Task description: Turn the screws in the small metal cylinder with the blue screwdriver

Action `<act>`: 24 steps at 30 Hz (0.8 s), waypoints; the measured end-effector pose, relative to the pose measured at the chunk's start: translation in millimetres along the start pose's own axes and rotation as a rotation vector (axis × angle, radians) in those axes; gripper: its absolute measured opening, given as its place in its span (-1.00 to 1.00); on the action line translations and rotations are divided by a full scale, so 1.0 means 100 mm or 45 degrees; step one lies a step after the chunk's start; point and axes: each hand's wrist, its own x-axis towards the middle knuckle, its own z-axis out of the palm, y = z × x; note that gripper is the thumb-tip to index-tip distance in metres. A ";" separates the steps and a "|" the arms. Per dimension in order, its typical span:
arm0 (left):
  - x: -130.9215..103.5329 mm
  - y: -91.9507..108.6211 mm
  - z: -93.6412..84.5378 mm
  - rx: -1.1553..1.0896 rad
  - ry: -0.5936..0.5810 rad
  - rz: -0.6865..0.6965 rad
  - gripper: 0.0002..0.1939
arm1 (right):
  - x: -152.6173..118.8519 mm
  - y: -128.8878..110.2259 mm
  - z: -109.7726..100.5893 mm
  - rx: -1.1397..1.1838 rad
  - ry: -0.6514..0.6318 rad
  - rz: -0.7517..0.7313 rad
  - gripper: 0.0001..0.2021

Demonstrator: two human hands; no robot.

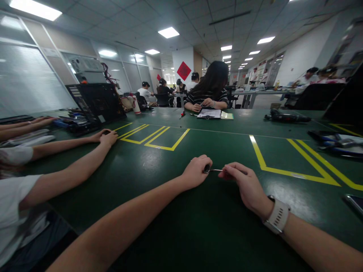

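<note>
Near the middle of the green table, my left hand (195,172) is closed around a small dark round part (207,169) with a ring-shaped end facing right. My right hand (246,183), wearing a watch with a pale strap, pinches a thin metal tool (216,170). Its slender shaft reaches left to the round part's end; whether it goes inside is too small to tell. The tool's exact kind is unclear, as my fingers cover most of it. Both hands are just above or resting on the tabletop.
Yellow tape outlines (173,148) mark the green table (159,204). A co-worker's hands (106,136) are at the left, near a black computer case (99,102). Opposite, another person sits behind a clipboard (209,114). A black power tool (286,116) and a phone (356,202) lie right.
</note>
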 end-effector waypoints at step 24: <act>0.02 -0.05 0.04 -0.060 0.047 -0.059 -0.91 | -0.08 -0.08 0.03 -0.482 -0.042 -0.178 -0.76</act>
